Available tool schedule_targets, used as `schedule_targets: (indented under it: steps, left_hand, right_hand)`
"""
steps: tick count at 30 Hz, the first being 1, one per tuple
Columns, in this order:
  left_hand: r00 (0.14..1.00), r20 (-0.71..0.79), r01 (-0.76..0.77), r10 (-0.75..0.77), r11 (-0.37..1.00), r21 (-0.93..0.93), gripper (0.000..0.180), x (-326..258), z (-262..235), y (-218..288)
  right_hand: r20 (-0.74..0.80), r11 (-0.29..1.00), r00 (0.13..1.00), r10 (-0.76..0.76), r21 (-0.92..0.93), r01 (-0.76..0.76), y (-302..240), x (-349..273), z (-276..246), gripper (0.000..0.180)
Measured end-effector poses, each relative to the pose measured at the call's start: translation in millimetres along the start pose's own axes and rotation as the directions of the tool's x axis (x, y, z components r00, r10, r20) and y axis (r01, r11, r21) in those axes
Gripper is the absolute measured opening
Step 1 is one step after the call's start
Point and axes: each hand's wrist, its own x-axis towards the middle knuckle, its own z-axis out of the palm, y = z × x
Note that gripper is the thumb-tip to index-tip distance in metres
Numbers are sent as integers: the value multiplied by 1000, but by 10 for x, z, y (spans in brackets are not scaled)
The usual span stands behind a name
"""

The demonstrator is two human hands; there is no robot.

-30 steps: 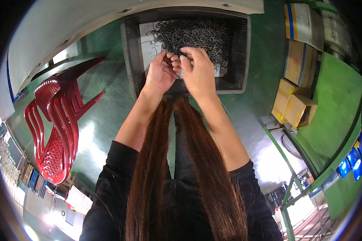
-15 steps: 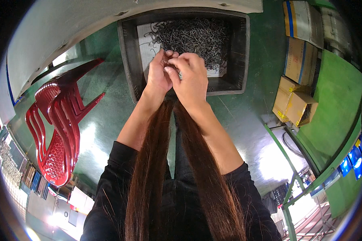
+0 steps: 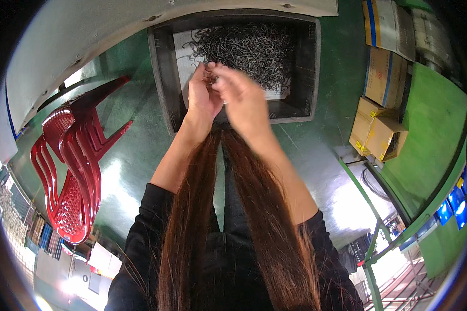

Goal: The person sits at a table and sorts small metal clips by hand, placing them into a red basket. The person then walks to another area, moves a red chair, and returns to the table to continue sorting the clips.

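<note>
A dark plastic crate [image 3: 315, 78] holds a heap of thin, dark bent wire hooks [image 3: 244, 44], tangled together on a white sheet [image 3: 184, 57]. Over its near side, my left hand [image 3: 202, 98] is turned palm inward with the fingers curled; small dark wire-like bits show between thumb and fingers, too small to make out. Close against it on the right is my right hand [image 3: 245, 101], smeared by motion, its fingertips reaching toward the left fingertips. Whether the right fingers pinch anything is hidden by the blur.
A red plastic chair [image 3: 78, 166] lies at the left on the green floor [image 3: 296, 150]. A pale machine or table edge [image 3: 114, 26] borders the far side. Cardboard boxes [image 3: 381, 129] and a green board [image 3: 430, 119] stand at the right, near a green metal frame [image 3: 366, 197].
My right hand has moved slightly, with its fingers shifting toward the left fingertips. The left hand stays nearly in place, still curled. The heap looks the same.
</note>
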Motion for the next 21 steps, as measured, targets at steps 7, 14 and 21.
schedule_targets:
  steps: [7, 14, 21]
  left_hand:
    - [984, 165, 94, -66, 982, -165, 22, 10, -55, 73]
    - [979, 199, 70, -49, 993, -99, 25, -28, -104, 115]
    - [971, 229, 66, -65, 998, 7, 24, -141, -85, 270]
  right_hand:
    - [-80, 563, 992, -98, -826, -11, 639, 901, -909, 20]
    - [94, 378, 995, 20, -922, 79, 599, 1039, -1008, 19]
    - [-331, 934, 916, 226, -193, -300, 251, 671, -940, 8]
